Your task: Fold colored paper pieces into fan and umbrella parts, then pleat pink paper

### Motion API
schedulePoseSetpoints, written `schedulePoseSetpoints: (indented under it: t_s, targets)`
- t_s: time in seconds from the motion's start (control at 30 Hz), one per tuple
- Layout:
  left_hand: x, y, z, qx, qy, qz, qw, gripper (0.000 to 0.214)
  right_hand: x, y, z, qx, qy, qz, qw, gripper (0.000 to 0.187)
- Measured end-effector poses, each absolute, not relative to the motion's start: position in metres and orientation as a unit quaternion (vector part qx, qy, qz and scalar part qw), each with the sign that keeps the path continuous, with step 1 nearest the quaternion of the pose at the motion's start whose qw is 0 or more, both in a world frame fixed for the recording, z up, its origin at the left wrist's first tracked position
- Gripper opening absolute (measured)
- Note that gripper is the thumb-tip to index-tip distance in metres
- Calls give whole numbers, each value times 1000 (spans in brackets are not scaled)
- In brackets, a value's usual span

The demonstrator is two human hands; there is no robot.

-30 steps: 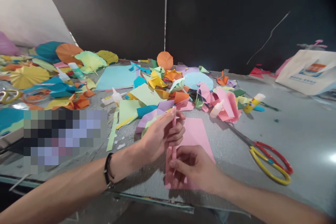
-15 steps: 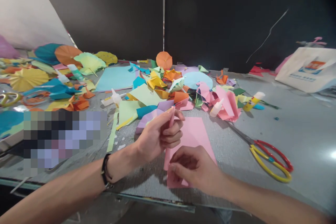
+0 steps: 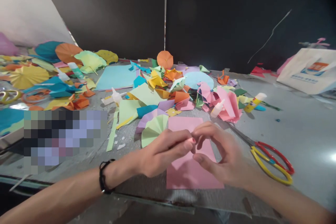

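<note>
My left hand [image 3: 170, 148] pinches a small rolled pink paper [image 3: 192, 140] whose end shows at the fingertips; most of it is hidden by the fingers. My right hand [image 3: 219, 152] is curved with thumb and fingers apart, its fingertips right beside the left ones, and I see nothing held in it. Both hands are above a pink paper sheet [image 3: 198, 175] lying on the grey table. A pleated light green paper fan [image 3: 154, 129] lies by my left hand, with a purple pleated paper [image 3: 148, 120] behind it.
Scissors [image 3: 273, 162] with red and yellow handles lie to the right. Beyond are folded pink papers [image 3: 228, 103], a glue stick [image 3: 255, 102] and a glue bottle [image 3: 117, 96]. Colourful paper scraps crowd the back and left. A white bag [image 3: 312, 70] stands at far right.
My left hand has moved right and lower, uncovering the green fan. My right hand has lifted off the pink sheet and come up to the left fingertips.
</note>
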State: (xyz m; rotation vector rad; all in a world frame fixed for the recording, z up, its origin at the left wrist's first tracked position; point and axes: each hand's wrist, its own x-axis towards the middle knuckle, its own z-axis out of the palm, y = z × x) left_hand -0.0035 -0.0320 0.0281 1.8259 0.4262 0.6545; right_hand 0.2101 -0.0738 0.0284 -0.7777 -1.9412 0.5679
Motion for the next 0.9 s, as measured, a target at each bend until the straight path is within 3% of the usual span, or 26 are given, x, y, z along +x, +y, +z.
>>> schedulePoseSetpoints:
  t_s: [0.13, 0.6, 0.9]
  targets:
    - [-4, -34, 26, 849, 166, 236, 444, 27, 219, -74, 28, -291, -813, 212, 457, 15]
    - [1, -28, 14, 882, 91, 226, 403, 17, 219, -80, 3, -253, -799, 248, 486, 12]
    - [-1, -30, 16, 883, 69, 232, 402, 13, 217, -85, 7, -263, -806, 153, 508, 22]
